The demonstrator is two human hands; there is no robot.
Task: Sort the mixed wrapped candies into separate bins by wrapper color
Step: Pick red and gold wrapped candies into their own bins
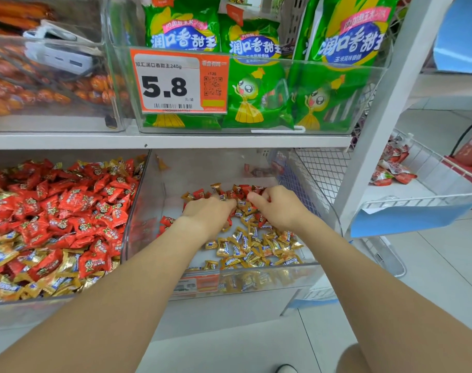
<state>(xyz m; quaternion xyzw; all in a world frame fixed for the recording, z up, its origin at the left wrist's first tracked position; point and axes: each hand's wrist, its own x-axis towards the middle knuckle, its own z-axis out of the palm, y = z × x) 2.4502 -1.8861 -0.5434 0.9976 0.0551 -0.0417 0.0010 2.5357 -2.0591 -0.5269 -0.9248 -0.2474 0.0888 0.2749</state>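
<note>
The left hand (208, 211) and the right hand (279, 208) are side by side, almost touching. Both sit on a mixed pile (240, 192) of red and gold sweets. The fingers of both hands curl down into the pile and the tips are hidden. I cannot tell if either hand has a sweet in it yet.

I think this is the picking step: finding the red candies (199, 193) among the gold ones. Closer to the arms than the hands lie the gold candies (245, 249), mostly on their own. So the pile under the fingers looks like the part left to sort here.

Next, a hand needs to pinch just one colour, lift it up, and carry it over the wall. The sweets are small and slippery, so a few at a time seems best.

Both hands are inside the right bin (256, 281). Its clear wall (138, 211) stands to the left of the left hand, and it is tall. Past that wall is the left bin (27, 310), full of red sweets, with gold ones mixed in at the near end. That bin needs sorting too.

The shelf (175, 141) hangs above the hands, so a hand cannot lift very high. Wire mesh (321, 168) stands to the right of the right hand. The best open room is the bare bin floor just left of the left hand, and the gap up to the shelf.
</note>
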